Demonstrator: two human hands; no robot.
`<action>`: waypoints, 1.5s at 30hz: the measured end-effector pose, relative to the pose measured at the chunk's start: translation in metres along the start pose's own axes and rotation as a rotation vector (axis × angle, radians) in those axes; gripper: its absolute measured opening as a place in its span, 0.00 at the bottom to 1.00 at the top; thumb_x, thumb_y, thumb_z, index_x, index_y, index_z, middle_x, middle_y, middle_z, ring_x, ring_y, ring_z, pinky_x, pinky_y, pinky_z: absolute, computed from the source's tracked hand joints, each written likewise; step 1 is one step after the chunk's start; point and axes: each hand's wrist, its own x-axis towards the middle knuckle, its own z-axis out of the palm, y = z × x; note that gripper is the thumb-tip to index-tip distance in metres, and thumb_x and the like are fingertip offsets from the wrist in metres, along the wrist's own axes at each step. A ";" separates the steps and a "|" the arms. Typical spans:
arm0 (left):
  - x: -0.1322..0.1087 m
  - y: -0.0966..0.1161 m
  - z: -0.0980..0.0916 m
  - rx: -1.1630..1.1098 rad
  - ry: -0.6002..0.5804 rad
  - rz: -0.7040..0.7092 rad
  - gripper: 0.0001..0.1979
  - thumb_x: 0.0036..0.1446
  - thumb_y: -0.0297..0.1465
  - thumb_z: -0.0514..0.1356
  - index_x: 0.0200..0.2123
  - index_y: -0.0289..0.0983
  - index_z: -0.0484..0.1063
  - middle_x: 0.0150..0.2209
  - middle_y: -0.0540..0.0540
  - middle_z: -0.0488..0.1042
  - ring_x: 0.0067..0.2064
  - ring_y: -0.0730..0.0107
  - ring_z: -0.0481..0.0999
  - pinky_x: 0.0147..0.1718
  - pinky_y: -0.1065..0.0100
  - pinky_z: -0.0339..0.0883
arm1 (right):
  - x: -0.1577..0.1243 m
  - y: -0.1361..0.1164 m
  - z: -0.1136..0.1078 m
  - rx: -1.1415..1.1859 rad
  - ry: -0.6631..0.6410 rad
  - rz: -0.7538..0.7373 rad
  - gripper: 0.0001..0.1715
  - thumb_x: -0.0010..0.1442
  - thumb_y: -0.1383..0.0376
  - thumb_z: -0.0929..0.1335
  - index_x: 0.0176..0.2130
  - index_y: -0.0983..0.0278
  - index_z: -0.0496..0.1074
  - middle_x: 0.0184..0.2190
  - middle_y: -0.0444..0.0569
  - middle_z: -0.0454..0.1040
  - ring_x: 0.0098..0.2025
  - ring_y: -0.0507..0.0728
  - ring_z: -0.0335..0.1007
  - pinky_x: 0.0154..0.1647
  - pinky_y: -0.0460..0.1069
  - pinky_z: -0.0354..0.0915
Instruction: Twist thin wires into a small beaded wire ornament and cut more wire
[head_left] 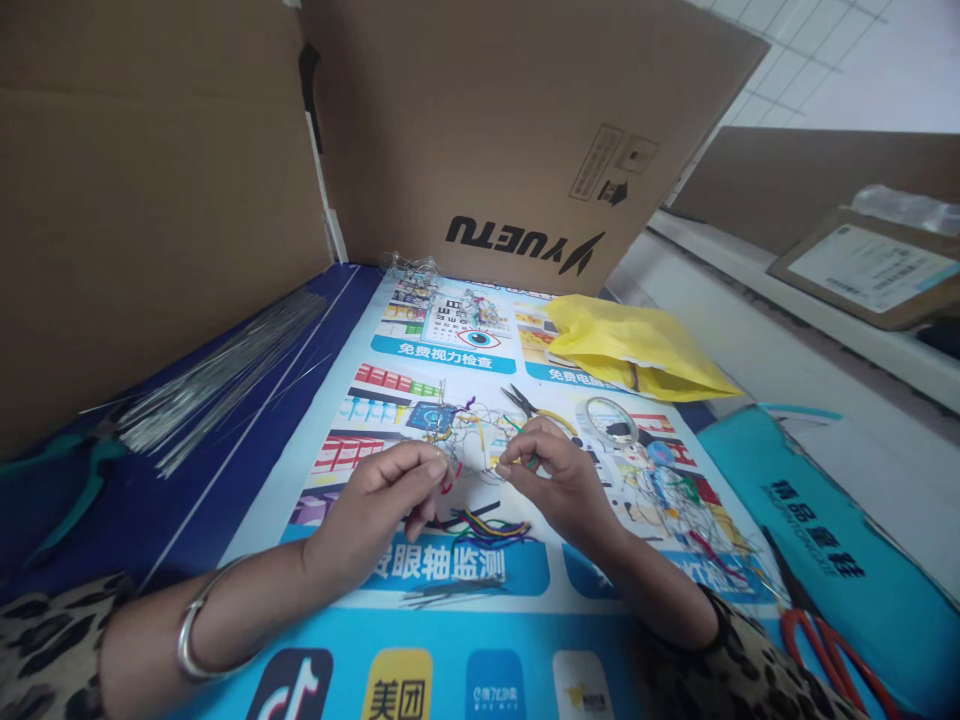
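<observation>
My left hand (390,495) and my right hand (551,470) meet above a printed poster mat (450,610), fingers pinched on a thin wire piece (480,462) stretched between them. The left hand's fingers also touch a small red strand (452,480). The right hand pinches a green bit near its thumb. Below the hands lies a bundle of coloured threads (487,527). A silver bangle (196,625) circles my left wrist.
A sheaf of straight metal wires (217,385) and teal pliers (75,490) lie at left. Small pliers (525,403), a tape roll (611,420), a yellow bag (637,350) and finished wire pieces (675,500) lie right. Red-handled scissors (825,640) sit at lower right. Cardboard walls (487,130) stand behind.
</observation>
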 end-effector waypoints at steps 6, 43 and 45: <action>0.000 0.000 -0.001 0.016 0.006 -0.001 0.12 0.58 0.38 0.54 0.26 0.36 0.65 0.17 0.55 0.61 0.17 0.82 0.58 0.16 0.76 0.50 | -0.001 0.000 0.001 -0.010 0.013 -0.024 0.04 0.51 0.70 0.69 0.27 0.61 0.70 0.26 0.44 0.67 0.29 0.52 0.63 0.28 0.47 0.61; 0.011 -0.010 -0.006 0.422 0.268 0.335 0.10 0.58 0.35 0.54 0.28 0.39 0.72 0.35 0.48 0.68 0.40 0.68 0.68 0.42 0.64 0.62 | -0.012 0.016 0.015 -0.067 0.148 -0.141 0.07 0.54 0.74 0.66 0.30 0.62 0.71 0.27 0.44 0.65 0.29 0.51 0.63 0.30 0.46 0.62; 0.011 -0.011 -0.007 0.430 0.263 0.336 0.11 0.58 0.36 0.54 0.27 0.39 0.72 0.34 0.48 0.69 0.40 0.68 0.68 0.42 0.63 0.63 | -0.013 0.016 0.015 -0.072 0.152 -0.153 0.08 0.55 0.74 0.66 0.30 0.62 0.71 0.27 0.44 0.65 0.28 0.50 0.62 0.30 0.46 0.62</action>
